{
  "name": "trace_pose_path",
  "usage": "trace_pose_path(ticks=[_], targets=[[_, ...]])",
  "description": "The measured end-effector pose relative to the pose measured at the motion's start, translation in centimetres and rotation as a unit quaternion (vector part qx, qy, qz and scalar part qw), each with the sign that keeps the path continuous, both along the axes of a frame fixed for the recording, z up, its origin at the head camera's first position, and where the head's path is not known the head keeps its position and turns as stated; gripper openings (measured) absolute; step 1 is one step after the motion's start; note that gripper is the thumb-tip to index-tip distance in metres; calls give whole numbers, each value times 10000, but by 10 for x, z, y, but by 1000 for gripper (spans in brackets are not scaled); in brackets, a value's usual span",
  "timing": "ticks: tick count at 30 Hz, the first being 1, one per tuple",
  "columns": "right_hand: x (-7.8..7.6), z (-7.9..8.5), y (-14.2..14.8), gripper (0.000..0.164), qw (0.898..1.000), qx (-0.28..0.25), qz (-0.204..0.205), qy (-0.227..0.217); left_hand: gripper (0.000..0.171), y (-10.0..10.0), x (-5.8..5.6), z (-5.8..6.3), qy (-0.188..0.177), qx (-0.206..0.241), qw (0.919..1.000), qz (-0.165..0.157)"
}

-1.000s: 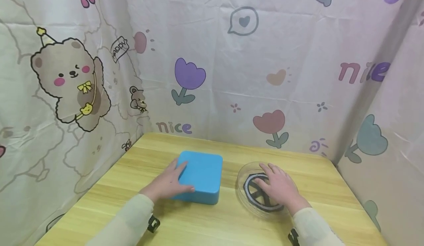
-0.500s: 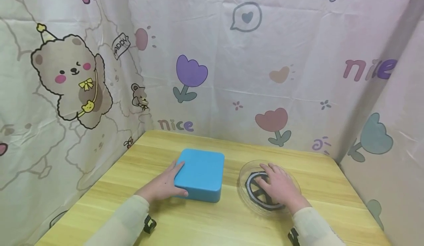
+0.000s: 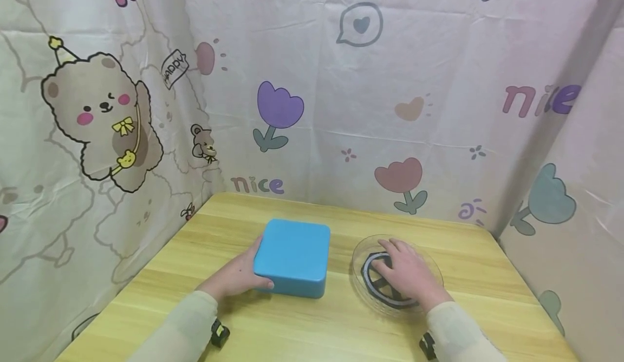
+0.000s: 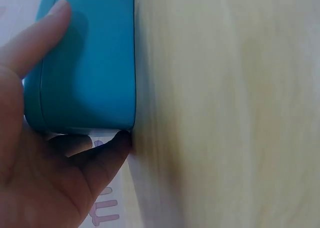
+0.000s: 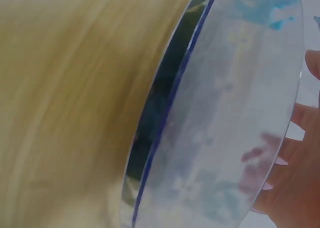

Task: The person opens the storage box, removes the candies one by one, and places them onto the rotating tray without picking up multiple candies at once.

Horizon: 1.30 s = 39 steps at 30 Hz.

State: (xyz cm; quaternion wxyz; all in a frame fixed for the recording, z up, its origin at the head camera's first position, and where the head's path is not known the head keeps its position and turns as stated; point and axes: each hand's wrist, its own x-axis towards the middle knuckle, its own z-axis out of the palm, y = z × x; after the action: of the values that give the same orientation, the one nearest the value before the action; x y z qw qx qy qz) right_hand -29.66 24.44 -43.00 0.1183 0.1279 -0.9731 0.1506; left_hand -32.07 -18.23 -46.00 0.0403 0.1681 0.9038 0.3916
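In the head view a blue square box with rounded corners sits on the wooden table. My left hand grips its left front corner. In the left wrist view the thumb lies against one side of the box, and the other fingers bend round the adjoining side, one tip near the table. To the right is a clear round container holding a dark wheel-shaped piece with a pale ring. My right hand lies over it with relaxed, spread fingers; in the right wrist view the fingertips are at its upper rim.
The wooden table reaches back to a printed curtain with bears, flowers and words. Curtain also hangs along the left and right sides. Bare wood lies between the box and the round container.
My left hand's fingers have slid off the box's top down to its left side, and the thumb has shifted left to its front corner. The right hand stays nearly still over the container.
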Motion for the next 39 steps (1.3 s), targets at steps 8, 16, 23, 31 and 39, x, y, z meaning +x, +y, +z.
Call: trace_pose_path(ticks=[8,16,23,31,39], targets=[[-5,-1,-9,66,10000,-52,55,53,128,-3,0,-3,-98,157,9998,-107],[-15,-1,-29,64,9990,-286,292,174,121,-6,-1,-1,-119,107,9998,-77],[-19,2,-49,62,9989,-321,345,67,122,-4,0,-3,-189,39,9998,-19],[-30,13,-81,63,9981,-298,537,36,122,-7,-1,-3,-48,-16,10000,-47],[-46,21,-116,61,9967,-92,802,-13,124,-6,0,-5,-83,-30,10000,4]])
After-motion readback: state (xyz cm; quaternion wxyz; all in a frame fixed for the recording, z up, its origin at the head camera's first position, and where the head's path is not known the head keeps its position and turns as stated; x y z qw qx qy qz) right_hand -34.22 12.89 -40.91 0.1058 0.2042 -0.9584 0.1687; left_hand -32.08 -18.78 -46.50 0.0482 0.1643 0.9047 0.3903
